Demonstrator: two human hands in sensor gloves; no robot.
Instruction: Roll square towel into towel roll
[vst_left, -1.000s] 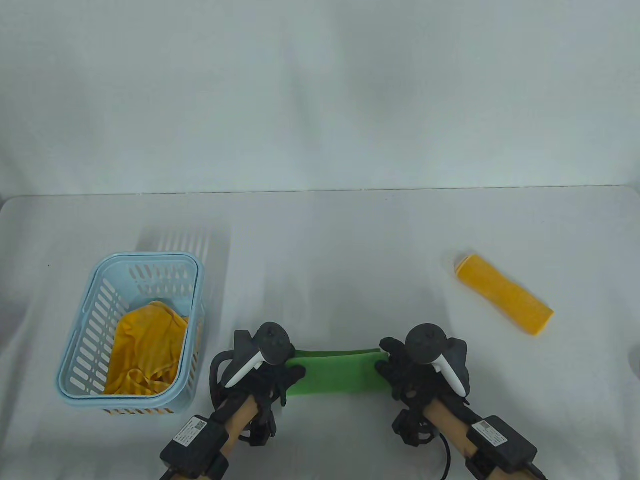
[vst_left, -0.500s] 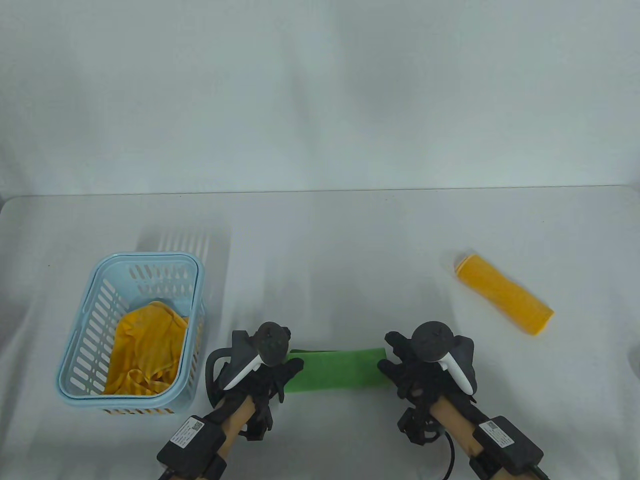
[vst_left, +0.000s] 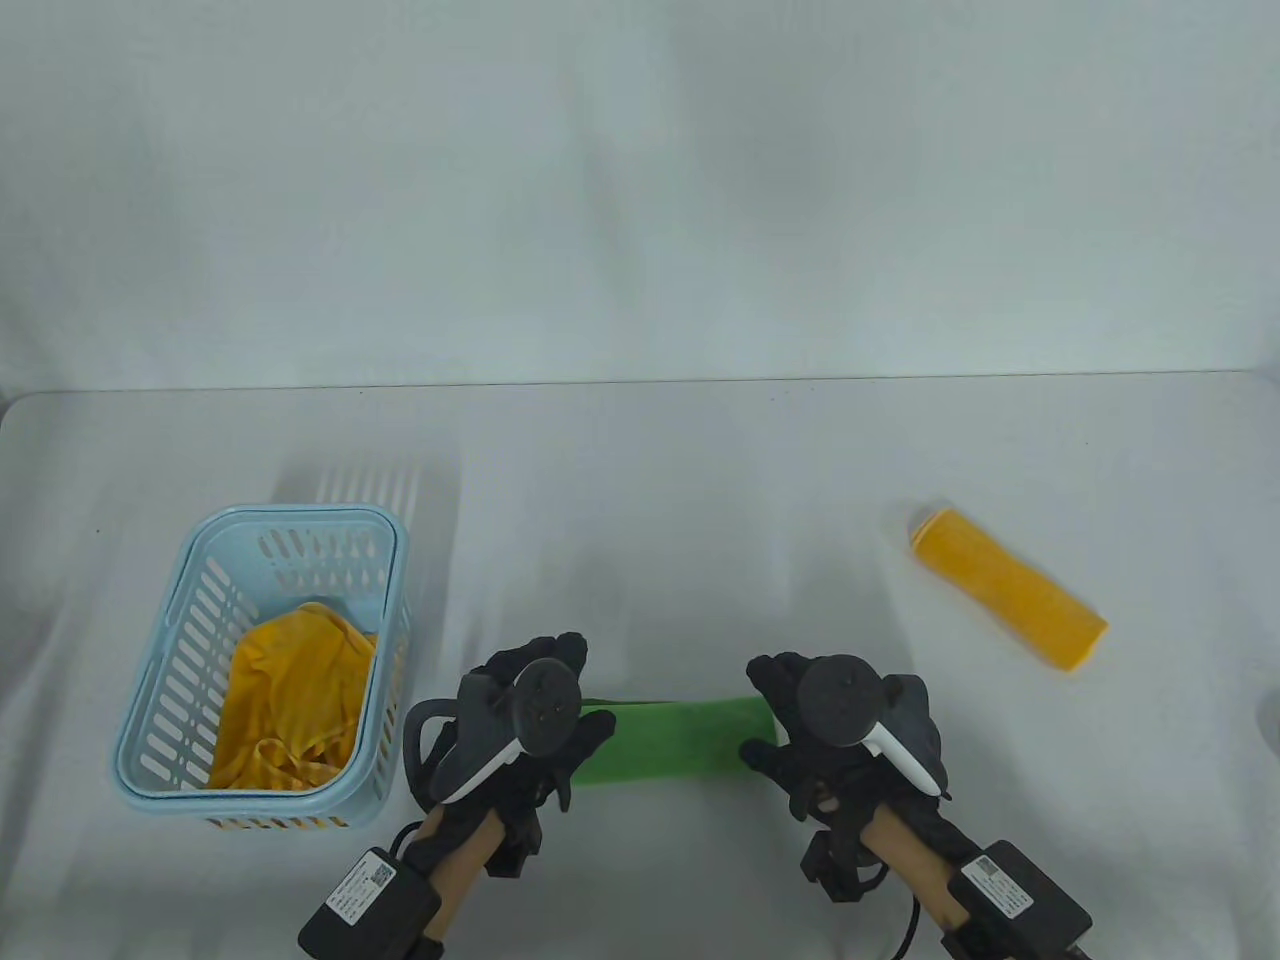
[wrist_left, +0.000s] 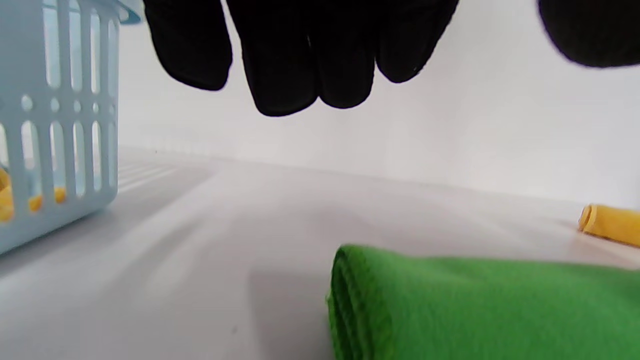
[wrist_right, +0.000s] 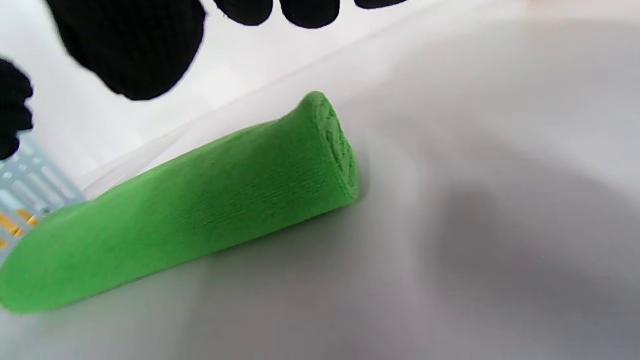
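A green towel (vst_left: 680, 740), rolled into a tight cylinder, lies crosswise near the table's front edge; it also shows as green towel (wrist_left: 475, 300) and green towel (wrist_right: 200, 210), spiral end visible. My left hand (vst_left: 560, 695) hovers over its left end and my right hand (vst_left: 785, 705) over its right end. In the wrist views the left fingers (wrist_left: 300, 60) and right fingers (wrist_right: 130, 45) hang relaxed above the roll with a gap between glove and cloth. Neither hand holds anything.
A light blue slotted basket (vst_left: 180, 620) at the left holds a crumpled yellow cloth (vst_left: 290, 700). A rolled yellow towel (vst_left: 1005, 585) lies at the right, also seen as a yellow roll (wrist_left: 610, 225). White wall behind the table.
Both hands have lifted off the ends of the green roll, and their fingers now stretch forward above it. The roll itself stays in place.
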